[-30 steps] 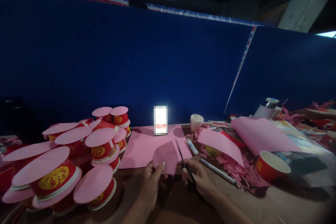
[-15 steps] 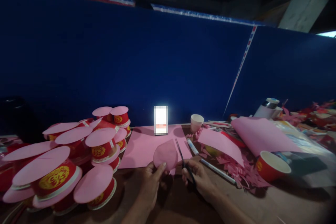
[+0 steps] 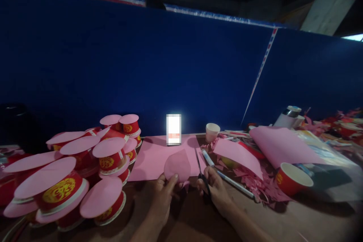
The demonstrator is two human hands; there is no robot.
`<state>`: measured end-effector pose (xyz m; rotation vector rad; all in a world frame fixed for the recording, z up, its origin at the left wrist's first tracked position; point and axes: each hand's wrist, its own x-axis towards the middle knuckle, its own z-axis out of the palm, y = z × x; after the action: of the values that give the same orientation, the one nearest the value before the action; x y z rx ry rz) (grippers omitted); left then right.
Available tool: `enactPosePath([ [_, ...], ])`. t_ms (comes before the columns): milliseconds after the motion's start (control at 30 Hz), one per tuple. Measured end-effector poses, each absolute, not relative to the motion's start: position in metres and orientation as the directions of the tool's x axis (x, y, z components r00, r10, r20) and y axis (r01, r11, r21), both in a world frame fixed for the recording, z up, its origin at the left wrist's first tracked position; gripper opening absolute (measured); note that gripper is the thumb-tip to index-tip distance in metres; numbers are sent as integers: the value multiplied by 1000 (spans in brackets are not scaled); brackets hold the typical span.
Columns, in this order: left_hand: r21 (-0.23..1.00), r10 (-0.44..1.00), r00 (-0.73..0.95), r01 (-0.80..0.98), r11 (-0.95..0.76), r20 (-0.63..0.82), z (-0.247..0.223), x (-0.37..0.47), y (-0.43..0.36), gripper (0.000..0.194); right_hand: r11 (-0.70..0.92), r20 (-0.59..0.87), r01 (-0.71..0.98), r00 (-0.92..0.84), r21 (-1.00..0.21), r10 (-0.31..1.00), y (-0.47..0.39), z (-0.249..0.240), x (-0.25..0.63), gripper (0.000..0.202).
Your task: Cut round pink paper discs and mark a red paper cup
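Between the thumb and fingers of my left hand [image 3: 166, 193] is a roundish piece of pink paper [image 3: 177, 165], held upright above the table. A small pointed strip of pink paper hangs below its lower right edge. My right hand [image 3: 214, 187] grips a pair of dark-handled scissors [image 3: 199, 164], blades pointing up and away from me. The scissors stand a little to the right of the paper, apart from it. Behind both hands lies a large flat pink sheet [image 3: 147, 162]. The fingers of my left hand behind the paper are partly hidden.
Red paper cups with pink discs [image 3: 106, 159] crowd the left side. A pale cup [image 3: 212, 132], a marker [image 3: 208, 157], a long pen [image 3: 236, 186], pink scraps [image 3: 269, 187] and a red cup [image 3: 294, 179] lie at right. A bright blurred-out rectangle [image 3: 173, 129] stands at the back.
My right hand and the scissors have moved slightly right, away from the pink paper. The paper in my left hand has shifted slightly left.
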<state>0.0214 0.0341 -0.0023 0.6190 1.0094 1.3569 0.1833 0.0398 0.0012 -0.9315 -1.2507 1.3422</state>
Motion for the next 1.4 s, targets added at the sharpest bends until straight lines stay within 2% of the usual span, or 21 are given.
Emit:
enactPosePath([
  [167, 850, 972, -92, -507, 142, -217, -7, 21, 36, 34, 158, 156, 26, -68, -987, 985, 47, -11, 189, 38],
  [267, 828, 970, -99, -544, 133, -220, -6, 22, 36, 32, 176, 172, 56, -68, -983, 983, 49, -15, 190, 31],
  [633, 830, 976, -112, -549, 97, -189, -6, 22, 37, 29, 149, 156, -70, -119, -986, 981, 44, -7, 185, 29],
  [867, 827, 979, -106, -555, 88, -175, -6, 22, 37, 26, 69, 79, -88, -119, -994, 990, 38, 5, 186, 32],
  [1400, 803, 970, -136, -590, 83, -200, -6, 21, 37, 25, 147, 165, -168, -99, -975, 981, 45, -8, 186, 30],
])
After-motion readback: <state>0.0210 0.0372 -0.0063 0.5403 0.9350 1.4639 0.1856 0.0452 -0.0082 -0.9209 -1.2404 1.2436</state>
